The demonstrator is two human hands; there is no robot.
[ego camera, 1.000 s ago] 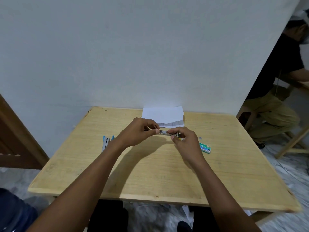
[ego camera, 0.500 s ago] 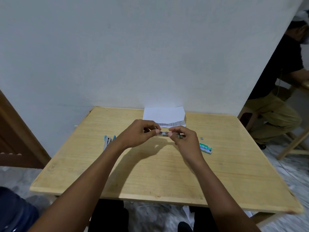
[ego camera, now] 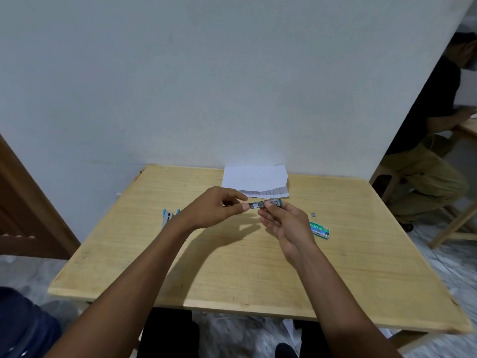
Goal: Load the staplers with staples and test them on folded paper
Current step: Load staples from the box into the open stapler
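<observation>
My left hand [ego camera: 215,209] grips a small green stapler [ego camera: 263,204] above the middle of the wooden table [ego camera: 232,267]; its metal staple channel faces up. The fingertips of my right hand [ego camera: 286,223] touch the stapler's right end, palm turned up and fingers loosely spread. Folded white paper [ego camera: 255,180] lies flat behind the stapler, near the wall. A blue stapler [ego camera: 169,215] lies on the table to the left, partly hidden by my left wrist. A green staple box [ego camera: 320,229] sits on the table right of my right hand.
A small loose strip of staples [ego camera: 313,214] lies beyond the box. A white wall [ego camera: 206,86] rises directly behind the table. Another person [ego camera: 436,140] sits at the far right by a second wooden table. A wooden door [ego camera: 23,202] stands at the left.
My right hand has turned palm-up and its fingers have loosened from the pinch at the stapler's right end. My left hand keeps holding the stapler in the same place.
</observation>
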